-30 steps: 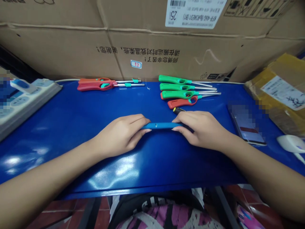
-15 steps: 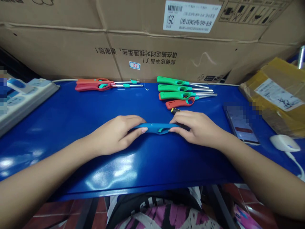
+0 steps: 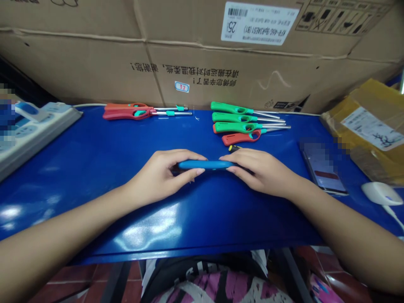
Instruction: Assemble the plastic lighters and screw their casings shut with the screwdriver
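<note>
A blue handle-shaped piece (image 3: 212,164), which looks like the body of a long-nosed gas lighter, is level just above the blue table between my two hands. My left hand (image 3: 160,172) pinches its left end between thumb and fingers. Its right end is in the grip of my right hand (image 3: 265,170), whose fingers cover that part. Behind the right fingers pokes out the yellow-and-black end of a tool (image 3: 234,148); whether the hand holds it or it lies on the table, I cannot tell.
At the back lie two red lighters (image 3: 126,112), several green lighters (image 3: 232,117) and an orange-red one (image 3: 241,137). A power strip (image 3: 41,126) is at left. A phone (image 3: 325,168), a white charger (image 3: 381,193) and a taped parcel (image 3: 369,126) are at right. A large cardboard box (image 3: 189,59) stands behind.
The blue lighter body has rolled about its length, so its teal trigger opening no longer shows. My left fingers have slid right along it, nearer the right hand. The view has shifted slightly.
</note>
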Action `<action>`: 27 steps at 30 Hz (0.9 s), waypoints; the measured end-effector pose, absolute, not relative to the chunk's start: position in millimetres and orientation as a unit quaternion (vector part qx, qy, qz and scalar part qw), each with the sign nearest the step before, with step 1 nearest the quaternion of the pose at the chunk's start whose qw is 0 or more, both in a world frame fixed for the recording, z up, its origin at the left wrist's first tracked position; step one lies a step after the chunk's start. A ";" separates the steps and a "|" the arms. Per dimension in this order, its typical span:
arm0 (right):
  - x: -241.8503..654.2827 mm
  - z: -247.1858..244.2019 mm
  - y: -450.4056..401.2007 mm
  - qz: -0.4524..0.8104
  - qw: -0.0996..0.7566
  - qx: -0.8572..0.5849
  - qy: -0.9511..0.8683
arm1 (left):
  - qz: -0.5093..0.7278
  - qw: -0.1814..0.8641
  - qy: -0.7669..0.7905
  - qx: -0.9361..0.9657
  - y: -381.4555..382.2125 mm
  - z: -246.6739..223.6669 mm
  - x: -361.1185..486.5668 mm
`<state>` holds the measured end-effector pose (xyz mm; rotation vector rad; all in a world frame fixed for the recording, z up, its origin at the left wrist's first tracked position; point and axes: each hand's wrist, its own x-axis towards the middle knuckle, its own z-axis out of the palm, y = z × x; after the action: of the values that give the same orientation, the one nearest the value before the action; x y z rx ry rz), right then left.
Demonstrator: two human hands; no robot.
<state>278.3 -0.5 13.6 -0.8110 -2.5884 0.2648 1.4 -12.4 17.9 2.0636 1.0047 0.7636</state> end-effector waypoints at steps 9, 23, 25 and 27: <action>272.4 16.3 -10.3 0.102 0.299 -0.296 -0.902 | 0.334 0.393 0.396 0.760 -20.0 19.9 8.2; 294.5 33.4 5.7 0.018 0.127 -0.414 -0.901 | 0.403 0.481 0.416 0.658 20.5 22.2 -20.8; 295.7 32.5 7.6 0.018 0.140 -0.422 -0.895 | 0.414 0.495 0.414 0.642 21.0 20.8 -20.1; 296.5 30.0 8.7 0.025 0.159 -0.412 -0.897 | 0.407 0.499 0.418 0.641 20.4 20.0 -18.7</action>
<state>296.5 8.7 30.0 -1.1783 -2.5644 0.0705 -18.7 20.4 20.0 1.5512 1.0102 0.9847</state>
